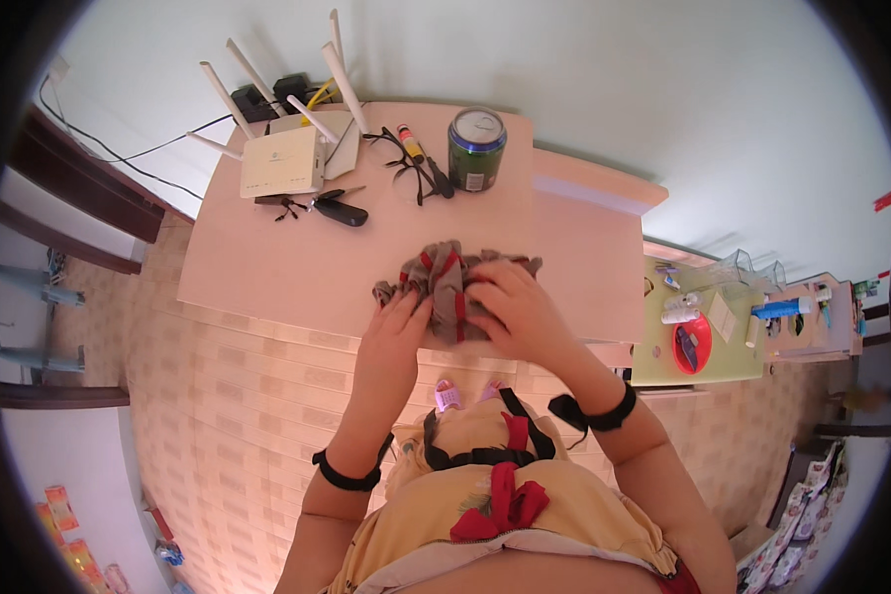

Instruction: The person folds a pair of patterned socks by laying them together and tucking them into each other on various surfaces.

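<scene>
A crumpled grey-brown cloth [446,287] with red stripes lies bunched near the front edge of the pale pink tabletop [297,267]. On its left end, my left hand [391,332] has its fingers bent into the fabric. My right hand [510,305] grips the right side, fingers curled over the folds and thumb lower down. Part of the fabric is hidden beneath both hands. Whether the cloth is a garment or a rag cannot be made out.
A green can [476,150] stands at the back. Left of it lie black-framed glasses [413,170], a black key fob [341,210] and a white router [282,164] with raised antennas. Rightward, a red basin [692,344] sits on a greenish table [653,342].
</scene>
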Demonstrator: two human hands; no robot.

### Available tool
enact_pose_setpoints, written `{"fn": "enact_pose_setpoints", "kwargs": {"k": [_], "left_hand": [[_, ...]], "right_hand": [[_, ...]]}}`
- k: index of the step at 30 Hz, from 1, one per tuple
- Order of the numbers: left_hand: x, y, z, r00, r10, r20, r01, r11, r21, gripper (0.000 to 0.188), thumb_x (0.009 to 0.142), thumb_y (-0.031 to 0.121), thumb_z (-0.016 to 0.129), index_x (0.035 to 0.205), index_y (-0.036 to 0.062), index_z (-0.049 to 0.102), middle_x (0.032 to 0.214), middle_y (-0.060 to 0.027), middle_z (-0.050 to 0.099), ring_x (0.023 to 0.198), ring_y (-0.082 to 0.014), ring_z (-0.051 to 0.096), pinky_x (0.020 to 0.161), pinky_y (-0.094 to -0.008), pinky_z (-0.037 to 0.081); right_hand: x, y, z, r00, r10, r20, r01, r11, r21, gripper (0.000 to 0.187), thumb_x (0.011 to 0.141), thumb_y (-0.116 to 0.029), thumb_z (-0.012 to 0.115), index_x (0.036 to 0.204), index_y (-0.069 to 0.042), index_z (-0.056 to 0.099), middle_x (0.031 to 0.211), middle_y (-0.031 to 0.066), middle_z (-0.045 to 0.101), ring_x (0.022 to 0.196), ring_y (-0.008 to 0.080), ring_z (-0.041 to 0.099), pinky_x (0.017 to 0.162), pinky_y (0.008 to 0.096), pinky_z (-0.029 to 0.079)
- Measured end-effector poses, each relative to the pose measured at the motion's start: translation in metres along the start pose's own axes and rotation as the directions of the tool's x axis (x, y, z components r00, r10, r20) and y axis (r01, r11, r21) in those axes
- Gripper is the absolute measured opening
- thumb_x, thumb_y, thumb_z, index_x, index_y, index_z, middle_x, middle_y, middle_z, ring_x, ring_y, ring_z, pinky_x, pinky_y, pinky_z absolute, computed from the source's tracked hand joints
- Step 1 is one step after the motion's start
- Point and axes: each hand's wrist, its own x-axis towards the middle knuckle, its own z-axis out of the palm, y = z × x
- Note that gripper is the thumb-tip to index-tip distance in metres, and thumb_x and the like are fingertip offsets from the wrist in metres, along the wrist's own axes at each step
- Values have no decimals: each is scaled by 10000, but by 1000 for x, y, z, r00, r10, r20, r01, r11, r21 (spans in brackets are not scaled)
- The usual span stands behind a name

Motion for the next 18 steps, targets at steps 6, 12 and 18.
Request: {"fn": "enact_pose_setpoints", "kwargs": {"k": [6,12,18], "left_hand": [[25,-2,14,999,21,-36,-19,997,69,416,828,-11,528,1236,29,597,1257,-183,580,1169,-378,552,1016,-459,435],[21,7,24,992,-62,-108,67,996,51,418,819,-10,542,1221,65,630,1221,-162,613,1166,-366,569,994,-439,458],[21,74,57,992,-86,-93,96,991,98,393,802,-13,538,1181,25,634,1204,-174,613,1167,-385,564,983,-445,464]], "right_hand": [[23,51,-8,991,-8,-131,-4,996,-92,269,776,-134,727,1020,-86,625,1174,106,593,1079,337,552,926,431,458],[16,71,-5,981,-65,-182,68,998,11,295,768,-143,745,1029,-83,622,1183,115,591,1087,347,546,931,430,451],[-46,83,-48,996,-81,-41,88,969,231,289,777,-100,725,1034,-56,600,1191,132,583,1126,359,536,946,432,458]]}}
